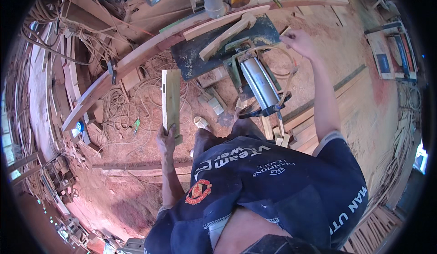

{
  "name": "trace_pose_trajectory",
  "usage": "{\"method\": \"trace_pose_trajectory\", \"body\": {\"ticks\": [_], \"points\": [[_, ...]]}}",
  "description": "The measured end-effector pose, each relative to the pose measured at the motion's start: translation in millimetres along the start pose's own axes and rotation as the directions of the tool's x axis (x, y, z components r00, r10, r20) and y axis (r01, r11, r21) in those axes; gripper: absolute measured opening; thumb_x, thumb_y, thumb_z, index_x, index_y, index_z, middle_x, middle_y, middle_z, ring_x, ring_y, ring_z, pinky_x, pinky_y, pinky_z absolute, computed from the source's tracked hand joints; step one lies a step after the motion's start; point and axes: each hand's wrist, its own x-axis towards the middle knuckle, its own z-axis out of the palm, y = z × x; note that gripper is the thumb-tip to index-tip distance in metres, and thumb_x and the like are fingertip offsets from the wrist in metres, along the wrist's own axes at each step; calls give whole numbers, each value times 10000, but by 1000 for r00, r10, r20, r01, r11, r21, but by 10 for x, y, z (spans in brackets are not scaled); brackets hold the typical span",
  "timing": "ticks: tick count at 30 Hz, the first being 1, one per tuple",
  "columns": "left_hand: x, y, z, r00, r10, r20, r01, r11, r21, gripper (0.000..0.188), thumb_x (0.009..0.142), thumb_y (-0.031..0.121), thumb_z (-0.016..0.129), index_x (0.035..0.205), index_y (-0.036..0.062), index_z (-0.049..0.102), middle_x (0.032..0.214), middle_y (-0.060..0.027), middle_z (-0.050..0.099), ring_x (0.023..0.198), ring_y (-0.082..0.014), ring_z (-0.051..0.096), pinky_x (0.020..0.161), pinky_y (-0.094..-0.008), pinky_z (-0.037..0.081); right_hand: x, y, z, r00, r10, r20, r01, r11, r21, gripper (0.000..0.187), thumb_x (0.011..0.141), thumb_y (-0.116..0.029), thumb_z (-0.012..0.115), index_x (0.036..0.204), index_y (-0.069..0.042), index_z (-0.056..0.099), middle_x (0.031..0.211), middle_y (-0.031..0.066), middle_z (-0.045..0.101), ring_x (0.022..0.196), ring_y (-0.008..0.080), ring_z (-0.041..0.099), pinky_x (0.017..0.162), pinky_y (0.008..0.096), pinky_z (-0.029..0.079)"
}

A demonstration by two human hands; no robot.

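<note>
My left hand [167, 139] is wrapped around the lower end of a pale wooden board [171, 97]. It stands away from my body, left of the dark metal plate [189, 62], with a small slot near its top. Above the plate's right edge, my right hand [298, 43] has its fingers pinched together; what they hold, if anything, is too small to make out. On the plate lies an angled wooden piece [227, 37], dusted with shavings. Beside it, between my hands, a silver cylinder [260, 83] is mounted on the machine, with a curved hose [291, 62] running round it.
A long curved timber beam [132, 56] runs behind the plate. Tangled cords [123, 112] and a small green object [136, 125] lie on the dusty floor at left. Wood offcuts [280, 135] sit below the cylinder. Long planks [332, 99] extend to the right.
</note>
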Motion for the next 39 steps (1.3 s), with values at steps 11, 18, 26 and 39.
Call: {"method": "trace_pose_trajectory", "body": {"ticks": [11,18,26,39], "points": [[432,560,152,926,340,-163,-237,861,450,436,923,333,814,1186,-4,730,912,-218,744,815,-409,714,724,-483,552,2271,367,1031,974,-225,-37,213,955,-206,677,834,-495,794,1360,-86,674,1312,205,726,1240,382,685,1087,490,533],[1078,816,129,846,525,-96,-364,700,615,363,912,316,825,1096,25,711,924,-214,730,829,-422,697,728,-511,531,2190,472,1095,979,-184,-92,157,958,-238,546,894,-486,728,1224,-51,739,1201,246,750,1158,409,716,1044,494,563],[862,685,202,874,465,-141,-364,819,444,319,906,247,835,1088,25,694,878,-197,701,804,-424,675,712,-512,516,2109,714,954,968,-91,-233,41,976,-213,619,880,-548,706,1149,9,740,1123,287,754,1094,434,731,985,503,579],[1077,990,384,778,625,55,-557,647,520,389,894,302,841,1145,38,705,932,-149,743,878,-369,693,796,-485,490,2004,703,887,961,-73,-268,0,965,-264,580,876,-552,724,1079,-10,766,1089,259,772,1052,429,746,955,519,589]]}}
